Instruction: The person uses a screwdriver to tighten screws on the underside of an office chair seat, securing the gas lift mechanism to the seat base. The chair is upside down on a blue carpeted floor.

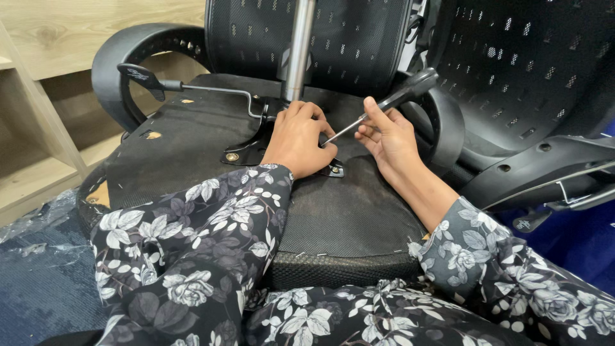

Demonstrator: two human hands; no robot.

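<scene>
Soft, even indoor light fills the frame, brightest on the pale wooden shelving (38, 96) at upper left. A glare streak runs down the polished metal cylinder (298, 51) at top centre. Shadows stay faint; focus is sharp throughout, with slight wide-angle stretch at the edges.

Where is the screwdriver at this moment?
In the head view, right of centre, the screwdriver is held in the right hand, its tip slanting down toward the left hand on the metal mounting plate.
</scene>
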